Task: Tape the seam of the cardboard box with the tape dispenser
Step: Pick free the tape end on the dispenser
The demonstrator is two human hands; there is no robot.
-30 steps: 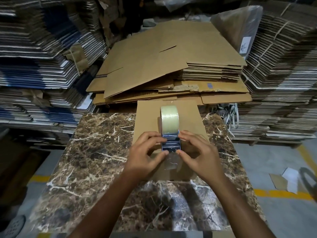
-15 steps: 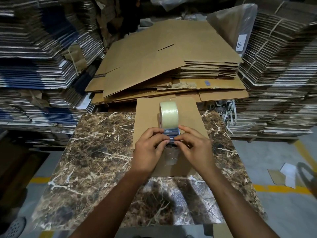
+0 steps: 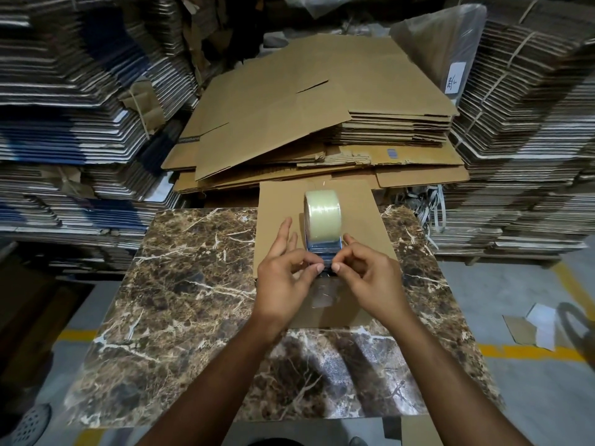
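A flat brown cardboard box (image 3: 354,217) lies on the brown marble surface (image 3: 180,284), near the middle of the far edge. The far end of the box sticks out past that far edge. Its near edge stops about halfway across the surface.

A blue tape dispenser with a pale yellow roll of clear tape (image 3: 321,220) stands upright on the box, in the middle of it. A strip of clear shiny tape (image 3: 323,292) runs from the dispenser toward the near edge of the box.

The left hand (image 3: 285,278) and the right hand (image 3: 370,278) are close together at the near end of the dispenser. The thumb and finger of each hand pinch the low blue part, one hand on each side. The other fingers of the left hand stick up and are spread, touching nothing.

The left side of the surface is bare, with lots of room. The near part is bare too, except for the two arms over it. The right side has a thinner bare strip.

Past the far edge sits a pile of flat brown cardboard sheets (image 3: 306,117). Tall stacks of folded cardboard (image 3: 70,101) stand on the left and right. A grey floor with a yellow line (image 3: 528,350) shows beside the surface.
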